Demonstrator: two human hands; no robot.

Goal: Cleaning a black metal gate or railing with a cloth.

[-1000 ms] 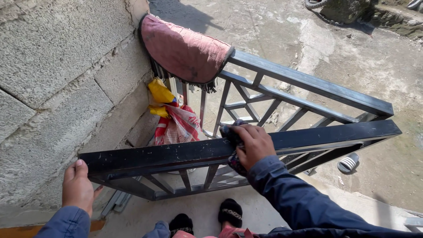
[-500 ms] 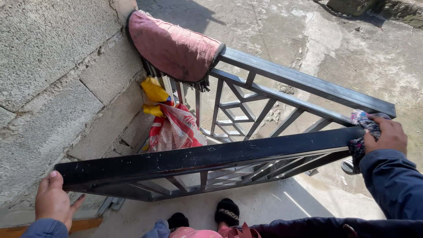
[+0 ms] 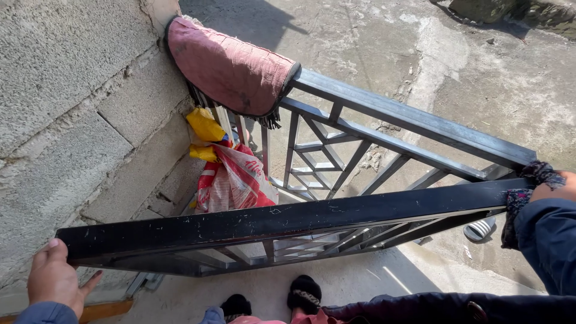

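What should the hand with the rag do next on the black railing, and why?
Probably slide the dark patterned cloth back left along the black metal top rail: the right hand sits at the rail's far end, pale specks show along it, and the left hand steadies the other end.

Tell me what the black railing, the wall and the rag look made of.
Black railing: likely metal, glossy black paint, scuffed with pale scratches. Wall: rough grey concrete blocks, mortar joints showing. Rag in the right hand: soft patterned fabric, bunched.

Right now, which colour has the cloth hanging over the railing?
Faded pink cloth, dark fringe; head view.
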